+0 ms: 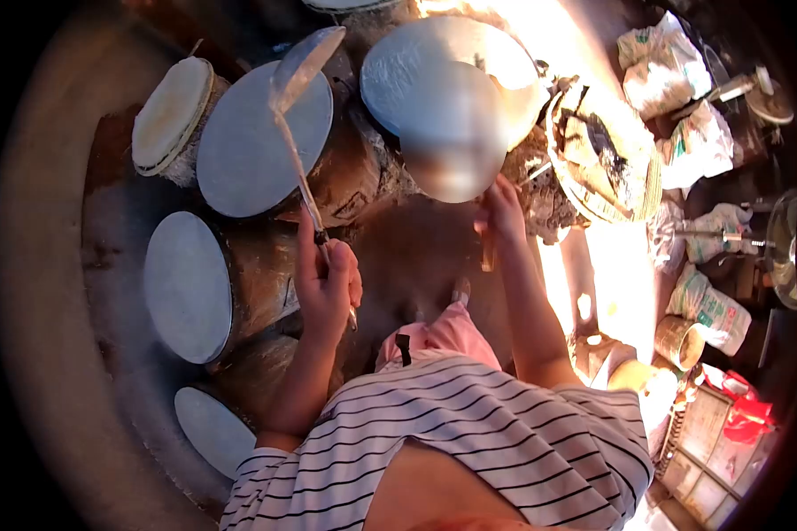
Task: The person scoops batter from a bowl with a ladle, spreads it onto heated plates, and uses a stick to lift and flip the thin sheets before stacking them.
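Note:
My left hand (326, 285) is closed around the thin handle of a long metal ladle (303, 62), whose flat bowl reaches up over a round grey lid (257, 146). My right hand (501, 209) grips a short wooden handle (487, 255). Directly above that hand is a blurred round metal object (452, 137); I cannot tell whether the handle belongs to it. Both arms stretch forward over dark brown clay pots (345, 177). My striped shirt fills the bottom of the view.
Round grey lids cover other pots at the left (186, 288), lower left (212, 431) and top (434, 53). A pale lid (170, 113) sits top left. To the right are a woven basket (604, 159), sacks (664, 66) and a can (677, 341).

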